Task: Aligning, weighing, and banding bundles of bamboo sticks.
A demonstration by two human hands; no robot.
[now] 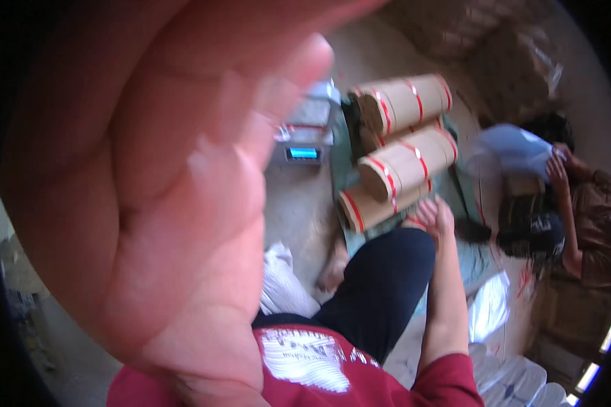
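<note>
My left hand is raised very close to the camera and covers most of the left side. Its bare palm shows with nothing in it; the fingers stretch upward, partly blurred and cut off by the edge. Beyond my bent right knee, my right hand has its fingers loosely apart and holds nothing I can see. Nearest to it is a tan bundle with red bands, low in a stack; whether they touch I cannot tell. Another banded bundle lies above it, and one more sits farther back.
Left of the stack stands a scale with a lit blue display. Green sheeting lies under the bundles. At the right, a person in brown crouches with hands by a pale blue-white thing. White plastic and a white sack lie near me.
</note>
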